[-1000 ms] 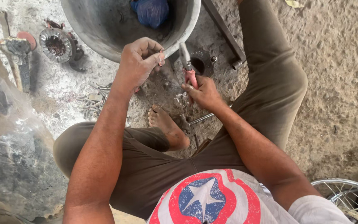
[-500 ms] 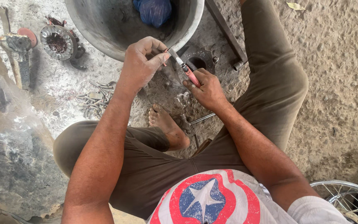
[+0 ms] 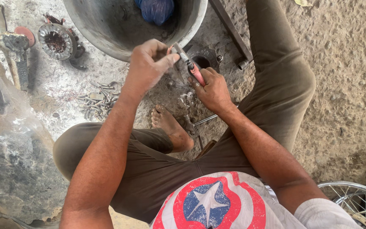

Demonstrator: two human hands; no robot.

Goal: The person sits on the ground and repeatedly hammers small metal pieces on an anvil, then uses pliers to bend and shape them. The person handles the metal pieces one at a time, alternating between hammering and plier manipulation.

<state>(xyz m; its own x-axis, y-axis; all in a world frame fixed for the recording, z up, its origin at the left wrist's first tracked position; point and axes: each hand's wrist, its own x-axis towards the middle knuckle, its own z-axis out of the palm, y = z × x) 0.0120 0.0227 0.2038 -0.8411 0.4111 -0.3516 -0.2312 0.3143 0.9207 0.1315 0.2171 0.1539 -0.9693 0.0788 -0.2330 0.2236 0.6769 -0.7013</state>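
Observation:
I sit on the ground with my legs folded. My right hand (image 3: 212, 90) grips pliers with red handles (image 3: 190, 66), their jaws pointing up and left. My left hand (image 3: 149, 64) is closed with its fingertips pinched at the plier jaws; whatever small part it holds is hidden by the fingers. Both hands meet just in front of the rim of a large grey metal basin (image 3: 106, 29).
A blue plastic bag (image 3: 156, 9) lies in the basin. A round toothed metal part (image 3: 57, 41) and a rusty tool (image 3: 15, 51) lie at the left. Loose bolts and spokes (image 3: 96, 101) are scattered near my bare foot (image 3: 170, 127). A spoked wheel rim (image 3: 356, 203) shows at bottom right.
The pliers have swung from pointing upward to leaning left, their jaws now meeting my left fingertips. My left hand has turned slightly toward them.

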